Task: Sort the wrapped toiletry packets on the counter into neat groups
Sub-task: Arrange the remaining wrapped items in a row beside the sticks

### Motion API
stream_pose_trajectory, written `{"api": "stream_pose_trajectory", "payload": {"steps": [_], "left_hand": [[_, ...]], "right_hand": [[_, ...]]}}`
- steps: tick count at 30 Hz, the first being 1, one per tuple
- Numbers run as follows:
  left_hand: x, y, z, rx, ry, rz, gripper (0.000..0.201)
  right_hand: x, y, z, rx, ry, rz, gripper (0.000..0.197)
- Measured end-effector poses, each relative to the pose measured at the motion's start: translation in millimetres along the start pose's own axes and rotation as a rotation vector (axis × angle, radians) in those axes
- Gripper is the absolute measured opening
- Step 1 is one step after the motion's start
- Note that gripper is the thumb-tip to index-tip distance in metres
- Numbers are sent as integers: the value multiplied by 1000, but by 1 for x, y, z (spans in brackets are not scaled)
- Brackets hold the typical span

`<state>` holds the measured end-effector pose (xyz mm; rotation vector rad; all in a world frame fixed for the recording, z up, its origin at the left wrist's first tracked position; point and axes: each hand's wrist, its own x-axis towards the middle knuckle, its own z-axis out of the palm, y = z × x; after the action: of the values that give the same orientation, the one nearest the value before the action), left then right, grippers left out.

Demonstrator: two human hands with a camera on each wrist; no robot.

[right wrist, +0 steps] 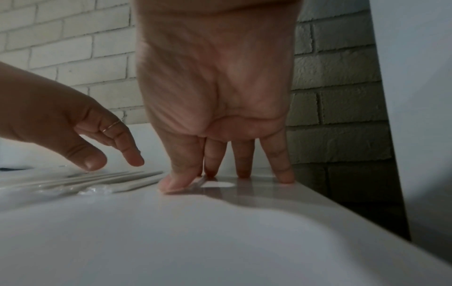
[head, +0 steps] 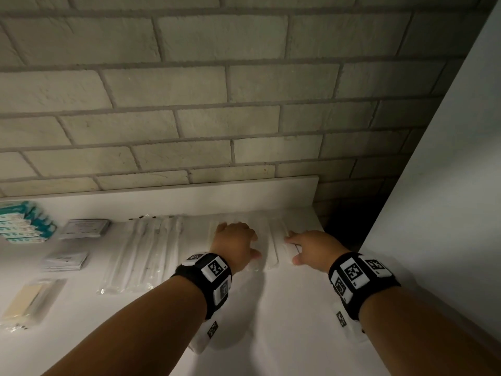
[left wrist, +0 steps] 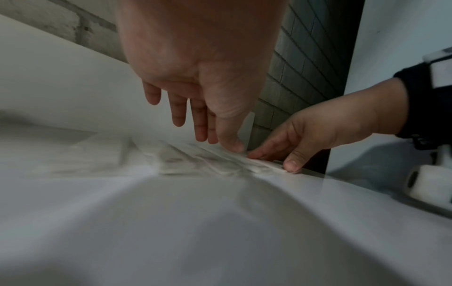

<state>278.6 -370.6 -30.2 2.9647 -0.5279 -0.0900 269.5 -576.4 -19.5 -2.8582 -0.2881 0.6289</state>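
Leftmost on the white counter (head: 284, 308), teal-and-white packets (head: 25, 222) lie stacked against the back upstand. Just right of them sit two grey-white flat sachet stacks, one at the rear (head: 85, 228) and one nearer (head: 65, 261), with a clear-wrapped cream bar (head: 25, 303) at the near left edge. Next comes a row of long clear-wrapped white sticks (head: 141, 256), laid side by side and running front to back; what they contain cannot be resolved. Right of that row, the left hand (head: 236, 241) rests over further clear-wrapped white packets (left wrist: 215, 162), fingers extended and slightly spread, thumb tip pressing down on the wrapping; nothing is gripped. A thin ring (right wrist: 111, 125) shows on one finger of this hand in the right wrist view. Immediately right, one long wrapped packet (head: 273, 244) lies between the two hands. The right hand (head: 314, 246) is planted at the right end of the group, fingers straight and fingertips (right wrist: 285, 179) pressing the counter, thumb against the edge of the outermost wrapped packet (right wrist: 137, 183); it holds nothing. Both wrists carry black bands with square coded markers. Behind the counter stands a pale brick wall (head: 244, 85), and a plain white panel (head: 447, 158) bounds the far right.
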Motion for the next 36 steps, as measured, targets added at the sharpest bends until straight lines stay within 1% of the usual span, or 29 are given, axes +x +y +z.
{"api": "stream_pose_trajectory", "payload": {"steps": [3,6,9,13,19,22,24,26,27,29,31,33,36], "left_hand": [[2,15,3,13,-60,39,51],[5,25,7,32,-127,31,52],[7,27,10,8,-134,10,47],[8,26,11,-14,-137,-13,46],[9,25,13,-14,-120,0,45],[8,24,14,-31,-114,1,47],[5,22,15,-64,-65,-4,49],[1,16,13,-89,15,-38,50],[0,11,12,-83,31,-64,50],[-4,3,9,-51,-2,-109,50],[-6,-2,8,-16,-72,-115,52],[-6,-1,9,-7,-114,-103,53],[-6,1,10,-12,-124,-94,53]], "right_hand": [[0,2,-2,55,14,-8,63],[0,3,-1,65,23,-12,57],[1,3,0,32,26,-14,57],[2,2,0,13,40,-4,59],[5,-1,1,33,83,26,59],[6,0,4,71,73,43,60],[5,3,3,144,92,57,61],[4,6,0,239,139,67,63],[5,6,-2,256,162,64,62],[6,1,-2,160,163,46,58],[9,-10,3,-54,115,0,57],[11,-23,9,-237,57,-43,55],[13,-34,12,-366,17,-54,53]]}}
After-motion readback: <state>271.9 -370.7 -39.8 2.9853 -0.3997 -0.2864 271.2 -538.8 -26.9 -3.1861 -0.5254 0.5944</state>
